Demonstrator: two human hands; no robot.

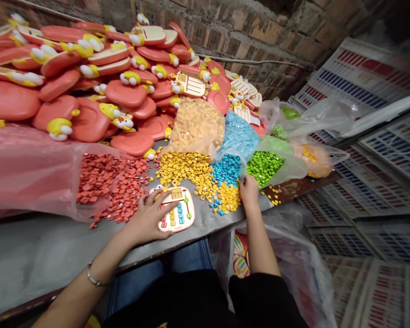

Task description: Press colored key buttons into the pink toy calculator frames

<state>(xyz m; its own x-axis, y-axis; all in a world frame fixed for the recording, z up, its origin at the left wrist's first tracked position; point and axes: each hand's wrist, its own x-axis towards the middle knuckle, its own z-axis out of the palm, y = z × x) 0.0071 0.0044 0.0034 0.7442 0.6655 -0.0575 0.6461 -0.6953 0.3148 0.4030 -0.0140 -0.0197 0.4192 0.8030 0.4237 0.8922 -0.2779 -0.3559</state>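
Note:
My left hand (149,219) lies with fingers spread on a small toy calculator (177,212) with coloured buttons, holding it flat on the grey table (37,255). My right hand (248,191) reaches to the edge of the green button pile (264,166), fingers curled in a pinch; what they hold is hidden. Loose piles of yellow buttons (187,169), blue buttons (226,168) and red buttons (119,189) lie around the calculator.
A big heap of red toy shells (89,91) with yellow ducks fills the back left. Plastic bags of yellow (196,125), blue and green buttons sit behind the piles. Sticker sheets (369,182) are stacked at right. A clear bag (294,269) hangs below the table edge.

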